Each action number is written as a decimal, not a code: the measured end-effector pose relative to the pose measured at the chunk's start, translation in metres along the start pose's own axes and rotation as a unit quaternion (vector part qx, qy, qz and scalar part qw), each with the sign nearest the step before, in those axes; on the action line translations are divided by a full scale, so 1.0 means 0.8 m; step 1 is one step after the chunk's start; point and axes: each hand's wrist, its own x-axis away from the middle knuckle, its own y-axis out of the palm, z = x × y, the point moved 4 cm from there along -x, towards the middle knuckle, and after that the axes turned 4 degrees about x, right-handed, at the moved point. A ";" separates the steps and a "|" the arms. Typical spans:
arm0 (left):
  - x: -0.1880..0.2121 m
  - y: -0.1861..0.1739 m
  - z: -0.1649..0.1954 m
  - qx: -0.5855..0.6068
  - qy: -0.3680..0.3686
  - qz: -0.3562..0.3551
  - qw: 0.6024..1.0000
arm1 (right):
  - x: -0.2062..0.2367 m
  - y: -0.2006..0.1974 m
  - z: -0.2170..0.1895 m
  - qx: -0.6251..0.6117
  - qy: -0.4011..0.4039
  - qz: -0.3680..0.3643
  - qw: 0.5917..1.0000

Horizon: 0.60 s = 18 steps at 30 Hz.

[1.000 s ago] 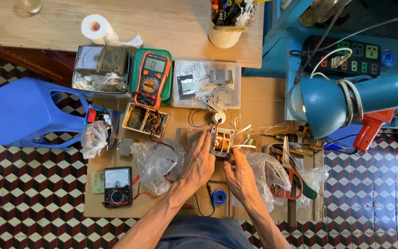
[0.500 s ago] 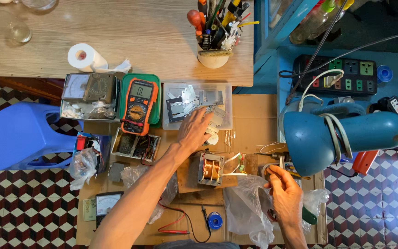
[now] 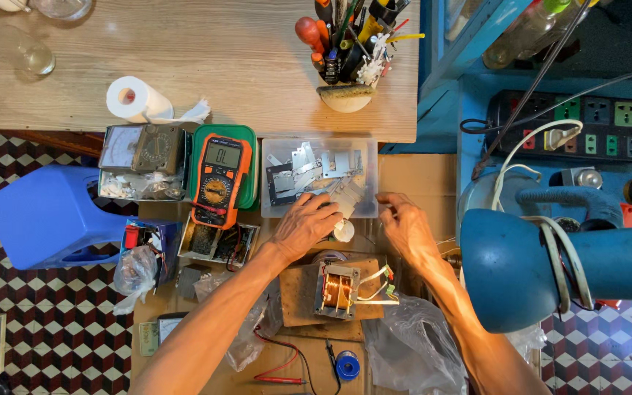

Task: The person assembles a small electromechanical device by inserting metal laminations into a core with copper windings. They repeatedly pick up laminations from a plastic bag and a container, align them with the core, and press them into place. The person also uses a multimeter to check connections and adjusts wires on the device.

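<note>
R hand (image 3: 406, 227) moved up to clear tray (image 3: 279, 208) | L hand (image 3: 307, 223) on plates (image 3: 345, 196) | both half-open, grip unclear

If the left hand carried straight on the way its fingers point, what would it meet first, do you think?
Most likely the left hand would meet the clear plastic tray of flat metal plates, whose near edge its fingertips already seem to touch; depth is unclear.

My left hand (image 3: 307, 225) rests on metal plates (image 3: 345, 196) at clear tray (image 3: 276, 150) front edge; my right hand (image 3: 404, 225) just beside; transformer (image 3: 338, 290) below.
</note>
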 end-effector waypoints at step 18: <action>0.091 -0.052 -0.020 0.502 -0.573 0.273 0.587 | -0.099 0.071 -0.016 0.237 -0.355 0.076 0.901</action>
